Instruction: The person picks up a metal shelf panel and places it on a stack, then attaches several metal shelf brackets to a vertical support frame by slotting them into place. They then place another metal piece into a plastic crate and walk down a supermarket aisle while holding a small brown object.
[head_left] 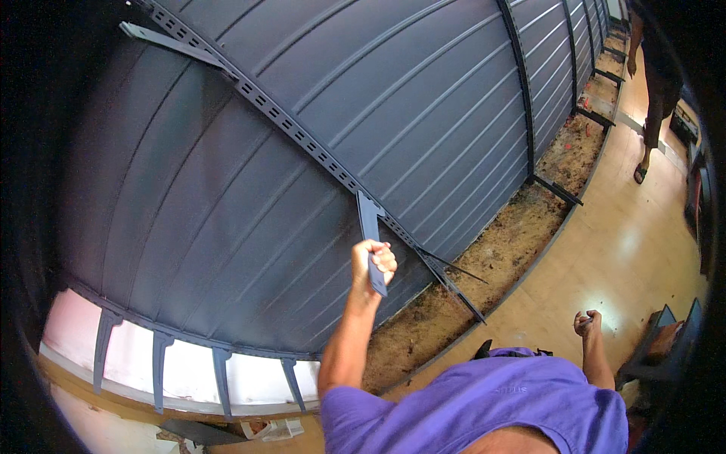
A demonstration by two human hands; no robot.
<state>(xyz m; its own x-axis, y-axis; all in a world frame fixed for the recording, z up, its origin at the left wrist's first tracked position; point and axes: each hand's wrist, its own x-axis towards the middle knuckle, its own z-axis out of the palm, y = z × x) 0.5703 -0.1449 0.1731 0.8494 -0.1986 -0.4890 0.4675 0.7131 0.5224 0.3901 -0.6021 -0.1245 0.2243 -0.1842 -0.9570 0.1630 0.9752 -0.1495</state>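
My left hand point(373, 261) is raised and shut on a dark grey metal shelf bracket point(370, 227), held upright against a slotted upright post point(302, 140) of a dark grey ribbed wall panel point(227, 189). The bracket's upper end touches the post's row of slots. My right hand point(586, 322) hangs low at my side over the floor, fingers curled into a fist; a small thing may sit in it, too small to tell. My purple shirt point(491, 401) fills the bottom of the view.
A strip of dirt and debris point(484, 265) runs along the panel's base, crossed by dark base feet point(558, 191). Beside it lies tan tiled floor point(628, 250). Another person point(654, 91) stands far right. Dark shelf parts point(665, 340) lie near my right. Brackets point(159, 363) line the left edge.
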